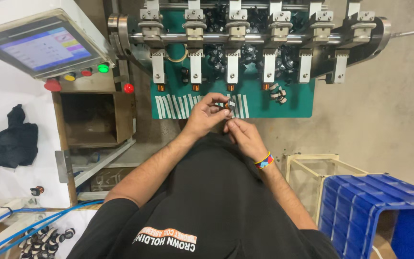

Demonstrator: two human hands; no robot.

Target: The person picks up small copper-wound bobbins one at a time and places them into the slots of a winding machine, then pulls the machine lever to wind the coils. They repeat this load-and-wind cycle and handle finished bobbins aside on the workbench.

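Pinching small dark bobbin (pixel 230 104), copper-wound.

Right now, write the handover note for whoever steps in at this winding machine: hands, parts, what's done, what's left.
Left hand: pinching a small dark bobbin at chest height.
Right hand: fingertips at the same bobbin, working on it.
Machine: four copper-wound coils sit on the left spindles; the two spindles on the right look bare.
Green mat: white tape strips in a row, a few loose bobbins.
Done: four coils wound.
Left: the bobbin in hand is not finished or put down.
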